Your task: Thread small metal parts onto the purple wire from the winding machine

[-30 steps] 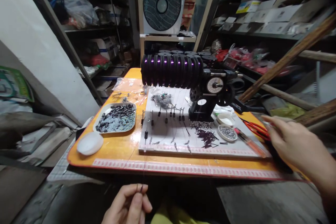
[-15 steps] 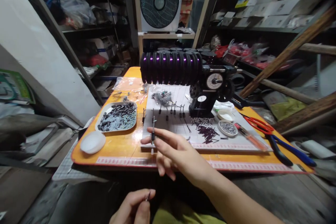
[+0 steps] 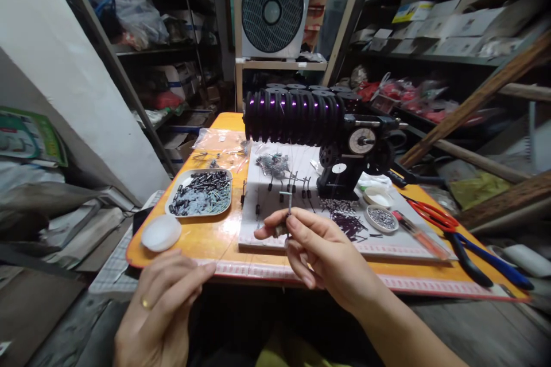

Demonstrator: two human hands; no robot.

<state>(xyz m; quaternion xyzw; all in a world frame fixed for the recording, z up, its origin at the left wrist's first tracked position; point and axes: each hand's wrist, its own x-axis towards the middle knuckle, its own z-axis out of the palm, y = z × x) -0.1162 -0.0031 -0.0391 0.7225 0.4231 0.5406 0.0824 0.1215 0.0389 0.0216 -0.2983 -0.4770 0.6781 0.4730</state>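
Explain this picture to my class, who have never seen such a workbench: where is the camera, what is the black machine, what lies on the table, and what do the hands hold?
The camera sits on the person's head, looking down at both hands. The right hand pinches a small wired part between its fingertips. The left hand, wearing a ring, hangs nearby; whether it holds anything is unclear. On the orange table stands a black machine carrying a row of purple-wound spools. Around it lie a tray of small dark parts, a white board and red-handled scissors.

left hand (image 3: 161, 312) wrist cut off, tray (image 3: 200, 192) parts too small
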